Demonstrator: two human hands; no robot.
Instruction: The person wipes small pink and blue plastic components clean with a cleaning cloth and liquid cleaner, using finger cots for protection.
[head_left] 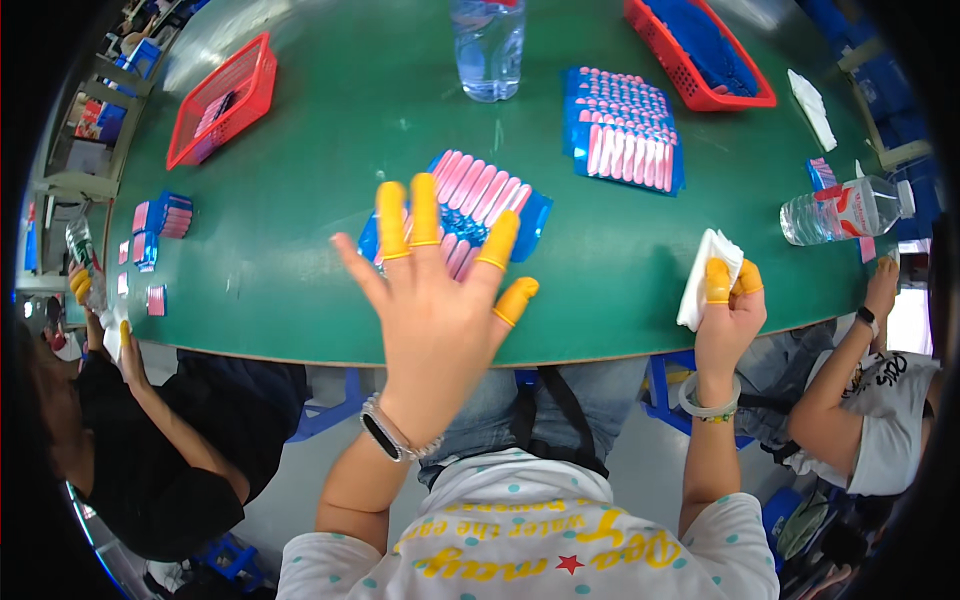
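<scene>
Above the glossy pink-tube pack (480, 205), left hand (435, 300) splays rubber-capped fingers; right hand (728, 310) pinches soft white tissue (700, 280).

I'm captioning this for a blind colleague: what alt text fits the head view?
Over a green table, the left hand is raised and spread, with yellow finger cots, above a blue pack of pink sticks. The right hand pinches a white cloth at the table edge.

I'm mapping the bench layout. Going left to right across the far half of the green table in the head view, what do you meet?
Red mesh basket → upright clear water bottle → stack of blue trays with pink strips → red basket with blue contents → water bottle lying down.
</scene>
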